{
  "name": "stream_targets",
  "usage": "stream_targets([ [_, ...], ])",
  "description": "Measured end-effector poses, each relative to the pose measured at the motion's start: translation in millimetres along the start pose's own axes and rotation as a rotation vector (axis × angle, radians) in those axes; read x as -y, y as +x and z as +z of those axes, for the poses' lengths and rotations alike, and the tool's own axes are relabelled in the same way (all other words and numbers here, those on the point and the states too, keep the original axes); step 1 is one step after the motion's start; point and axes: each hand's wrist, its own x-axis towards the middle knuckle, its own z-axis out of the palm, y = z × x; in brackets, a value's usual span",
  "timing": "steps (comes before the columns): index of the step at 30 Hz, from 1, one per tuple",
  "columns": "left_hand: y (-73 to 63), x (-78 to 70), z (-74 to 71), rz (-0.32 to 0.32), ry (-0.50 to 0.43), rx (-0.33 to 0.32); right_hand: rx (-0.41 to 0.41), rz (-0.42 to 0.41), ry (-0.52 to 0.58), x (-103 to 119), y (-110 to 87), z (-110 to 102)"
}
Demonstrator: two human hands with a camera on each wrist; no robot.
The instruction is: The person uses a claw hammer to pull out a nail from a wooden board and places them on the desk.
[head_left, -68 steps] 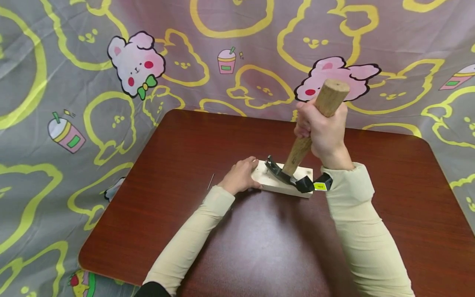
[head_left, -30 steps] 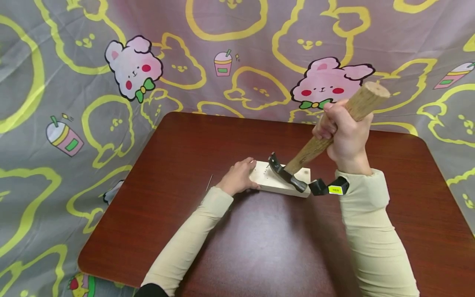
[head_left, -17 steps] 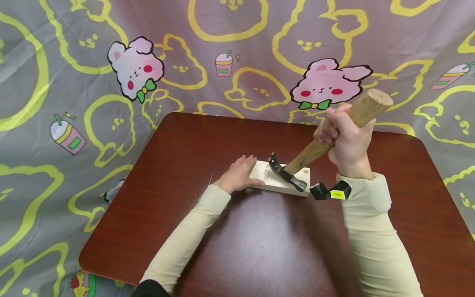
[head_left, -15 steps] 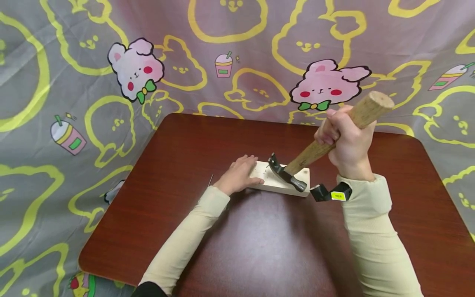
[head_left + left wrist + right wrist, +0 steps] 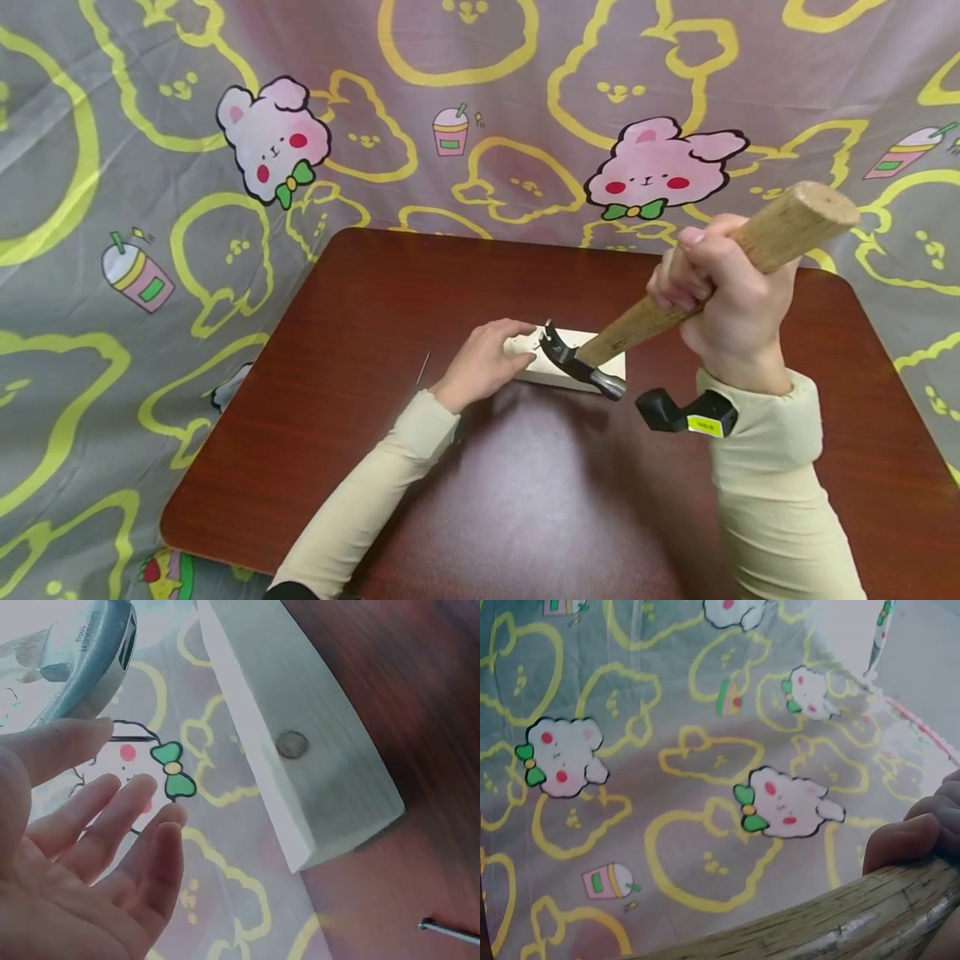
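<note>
My right hand [image 5: 731, 304] grips the wooden handle of a claw hammer [image 5: 633, 329], which slants up to the right. In the right wrist view the fingers [image 5: 904, 844] curl over that handle [image 5: 817, 922]. The dark hammer head overlaps a pale wooden block [image 5: 613, 362] on the table, its claw toward my left hand. My left hand [image 5: 483, 362] is at the block's left end, thumb and fingers spread near the claw. The left wrist view shows its fingers loosely bent and holding nothing, beside the block [image 5: 315, 712] and the hammer head [image 5: 94, 660].
A loose nail [image 5: 423, 368] lies on the brown table [image 5: 360, 317] left of the block. A patterned cloth [image 5: 510, 108] hangs behind and at the sides. A black device with a yellow label [image 5: 705, 425] sits at my right wrist.
The hammer handle has tipped farther right and down, and my right hand has moved right with it. My left hand has shifted from lying over the block's end to spreading beside the claw.
</note>
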Motion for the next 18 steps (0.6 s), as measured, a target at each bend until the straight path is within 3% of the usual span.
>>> stream_targets([
  [8,-6.2,-10.1,1.4,0.027,0.023,0.019,0.03,0.02,0.049,5.3,-3.1,4.4],
  [18,-8.7,-11.8,2.2,0.07,0.046,-0.016,0.042,0.024,0.053,6.6,-4.7,5.9],
])
